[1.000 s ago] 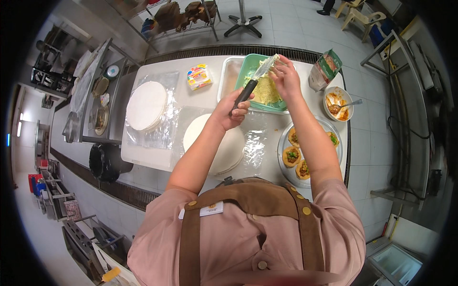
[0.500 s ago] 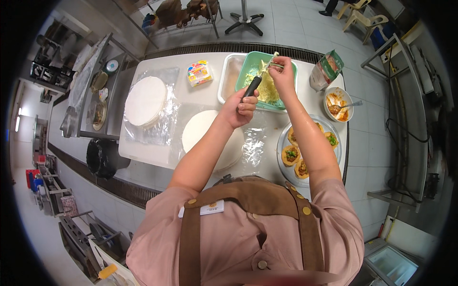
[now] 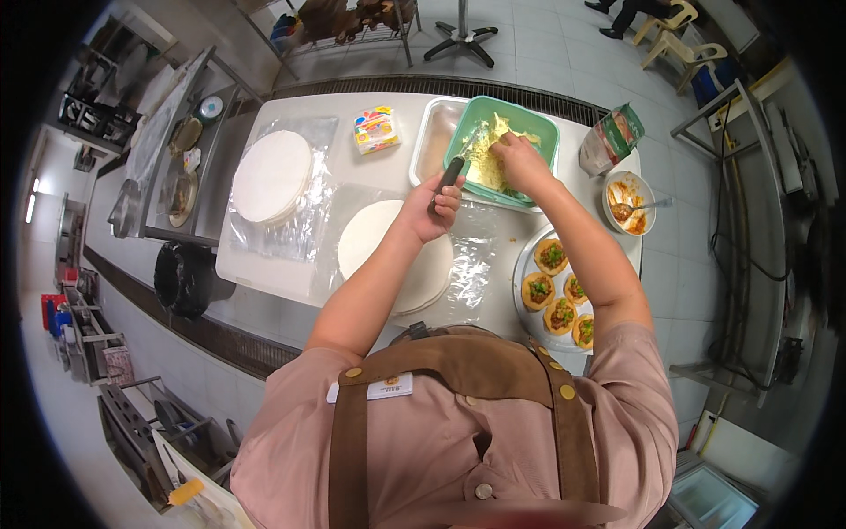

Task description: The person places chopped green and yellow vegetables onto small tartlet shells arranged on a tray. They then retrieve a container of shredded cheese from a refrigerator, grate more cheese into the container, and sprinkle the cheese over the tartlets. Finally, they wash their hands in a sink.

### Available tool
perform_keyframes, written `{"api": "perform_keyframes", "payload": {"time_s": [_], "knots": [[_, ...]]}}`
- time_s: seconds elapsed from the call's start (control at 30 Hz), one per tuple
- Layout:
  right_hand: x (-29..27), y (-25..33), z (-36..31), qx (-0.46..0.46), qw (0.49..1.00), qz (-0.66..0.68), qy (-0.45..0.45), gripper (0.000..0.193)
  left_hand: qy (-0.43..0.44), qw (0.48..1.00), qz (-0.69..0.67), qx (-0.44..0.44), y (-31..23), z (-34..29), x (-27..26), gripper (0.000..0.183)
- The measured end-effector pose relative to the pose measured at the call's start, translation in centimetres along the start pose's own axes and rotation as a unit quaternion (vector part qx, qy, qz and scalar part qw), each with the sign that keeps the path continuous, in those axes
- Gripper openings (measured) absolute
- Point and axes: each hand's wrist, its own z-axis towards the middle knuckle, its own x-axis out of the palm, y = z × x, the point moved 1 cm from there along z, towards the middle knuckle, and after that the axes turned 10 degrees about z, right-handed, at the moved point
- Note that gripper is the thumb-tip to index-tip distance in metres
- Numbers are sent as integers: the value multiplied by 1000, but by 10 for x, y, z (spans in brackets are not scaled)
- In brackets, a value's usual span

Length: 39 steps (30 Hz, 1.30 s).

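My left hand [image 3: 429,209] is wrapped round the black handle of a kitchen utensil [image 3: 448,187]. Its thin metal head reaches over the left side of a green plastic tub [image 3: 553,152] and is too fine to make out. Pale yellow shredded food [image 3: 487,169] lies in the tub, with some green at the near edge. Over the shreds, my right hand [image 3: 520,160] points down with its fingers drawn together on some of them; the fingertips are partly hidden. The tub rests in a white tray [image 3: 425,145].
White round wrappers [image 3: 273,176] and a second stack [image 3: 374,238] lie on plastic sheets. Topped rounds [image 3: 538,289] sit on a metal tray [image 3: 526,324]. A sauce bowl with a spoon [image 3: 650,204], a standing pouch [image 3: 611,141] and a small colourful package [image 3: 376,130] are around.
My right hand has gone down from the utensil's tip into the shreds. My left hand has moved slightly left and lower with the utensil. More of the topped rounds shows.
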Motion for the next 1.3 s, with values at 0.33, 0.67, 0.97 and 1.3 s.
{"api": "perform_keyframes", "payload": {"time_s": [0.33, 0.67, 0.97, 1.3], "knots": [[-27, -25, 8, 125, 951, 269, -84, 30, -63, 966, 235, 86, -6, -13, -15, 44], [-26, -28, 8, 102, 949, 251, -160, 25, -138, 949, 249, 138, 1, -51, -7, 48], [-22, -30, 4, 119, 904, 330, -245, 23, -393, 768, 346, 369, 9, -139, -56, 40], [-33, -33, -11, 158, 772, 587, -185, 26, -640, 499, 359, 461, 30, -220, -186, 28]]}}
